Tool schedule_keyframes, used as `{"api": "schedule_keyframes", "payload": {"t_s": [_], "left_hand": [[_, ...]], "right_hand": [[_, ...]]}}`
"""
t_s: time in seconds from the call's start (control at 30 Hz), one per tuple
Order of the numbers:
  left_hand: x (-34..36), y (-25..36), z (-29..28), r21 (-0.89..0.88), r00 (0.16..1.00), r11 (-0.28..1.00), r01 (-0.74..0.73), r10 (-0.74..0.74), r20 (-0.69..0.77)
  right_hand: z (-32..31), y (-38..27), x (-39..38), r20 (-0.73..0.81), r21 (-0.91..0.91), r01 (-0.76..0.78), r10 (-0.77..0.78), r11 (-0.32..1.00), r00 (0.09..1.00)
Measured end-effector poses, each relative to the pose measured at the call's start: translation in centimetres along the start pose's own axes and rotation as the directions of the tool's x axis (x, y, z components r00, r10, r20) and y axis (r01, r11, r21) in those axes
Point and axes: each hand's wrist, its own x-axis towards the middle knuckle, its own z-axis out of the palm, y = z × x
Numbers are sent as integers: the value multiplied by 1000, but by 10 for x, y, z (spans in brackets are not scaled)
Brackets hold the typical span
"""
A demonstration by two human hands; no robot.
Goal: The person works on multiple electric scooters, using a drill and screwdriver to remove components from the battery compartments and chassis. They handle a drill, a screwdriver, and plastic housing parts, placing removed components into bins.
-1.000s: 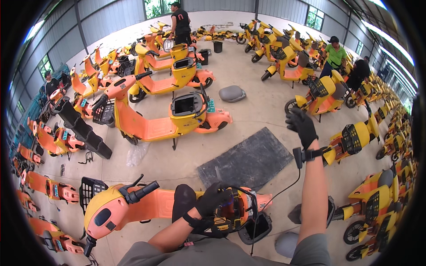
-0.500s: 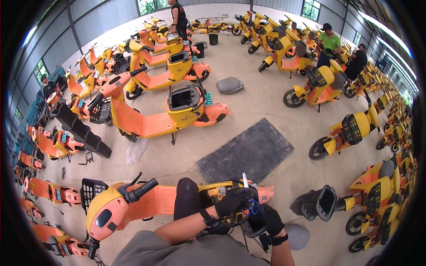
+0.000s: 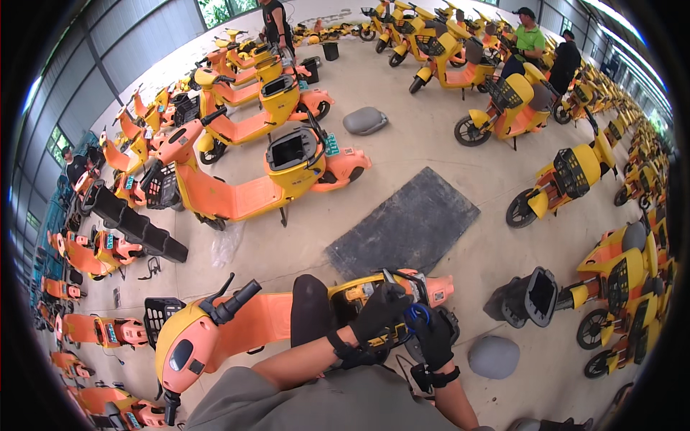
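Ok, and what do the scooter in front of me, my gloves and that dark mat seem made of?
Scooter: its body looks like moulded plastic, satin orange and yellow, with smooth curved panels.
Gloves: matte black, probably fabric, perhaps coated, since they hug the fingers.
Dark mat: perhaps rubber, dull and scuffed, lying flat; stiff board is also possible.

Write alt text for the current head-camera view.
A person's black-gloved left hand and right hand are close together over the opened rear of an orange-and-yellow scooter, blue loops by the right hand. More scooters fill the hall.
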Motion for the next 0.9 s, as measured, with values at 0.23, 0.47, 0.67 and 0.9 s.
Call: {"api": "schedule_keyframes", "payload": {"t_s": [0.23,0.47,0.67,0.9], "left_hand": [[2,-7,-7,-70,977,986,-152,139,-165],[-7,-2,-27,329,938,929,-167,253,-238],[-28,-13,-48,820,856,558,-126,479,-195],[-30,-29,-73,-117,969,993,12,-40,-244]], "right_hand": [[37,5,7,-233,30,130,-120,991,965],[61,29,12,-233,-332,271,-358,903,904],[73,28,8,-239,-188,240,-281,952,930],[82,51,-3,210,-144,324,-292,935,933]]}}
